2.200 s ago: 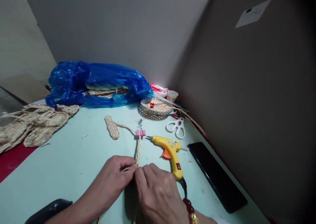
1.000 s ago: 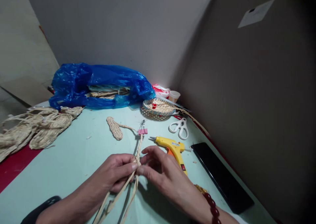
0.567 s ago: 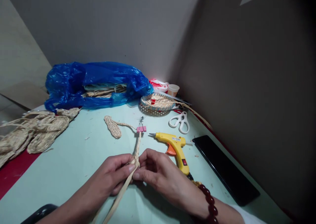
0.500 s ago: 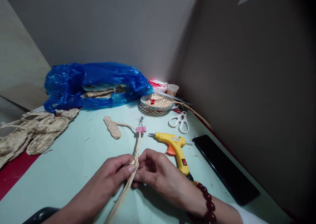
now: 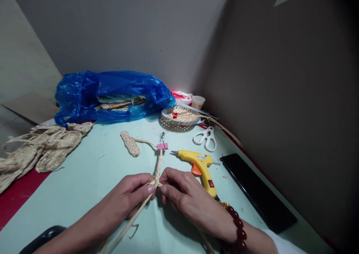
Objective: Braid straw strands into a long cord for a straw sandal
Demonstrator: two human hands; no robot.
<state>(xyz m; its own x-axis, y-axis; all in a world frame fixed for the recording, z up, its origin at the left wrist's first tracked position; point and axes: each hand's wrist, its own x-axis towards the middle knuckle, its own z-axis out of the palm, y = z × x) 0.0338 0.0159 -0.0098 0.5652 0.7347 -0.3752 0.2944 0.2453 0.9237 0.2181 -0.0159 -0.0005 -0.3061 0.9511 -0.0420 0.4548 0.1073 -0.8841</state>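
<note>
My left hand [image 5: 131, 198] and my right hand [image 5: 182, 198] meet at the near middle of the pale green table [image 5: 84, 179], both pinching the near end of a straw braid [image 5: 157, 168]. Loose straw strands [image 5: 126, 228] trail from my fingers toward me. The braid runs away from me to a pink binder clip [image 5: 162, 146], then curves left to a small woven oval [image 5: 130, 143]. A yellow glue gun [image 5: 200, 166] lies just right of my right hand. Dark red beads [image 5: 237, 224] circle my right wrist.
White scissors [image 5: 206, 138], a shallow woven basket [image 5: 179, 117] and a paper cup [image 5: 198, 102] sit at the back right. A black phone [image 5: 258, 192] lies along the right edge. A blue plastic bag [image 5: 112, 95] of straw is at the back, woven straw pieces [image 5: 42, 149] at left.
My hands have stayed on the braid's near end, the fingers shifting strands. The right hand went from spread fingers to a closed pinch. The view shifted a little.
</note>
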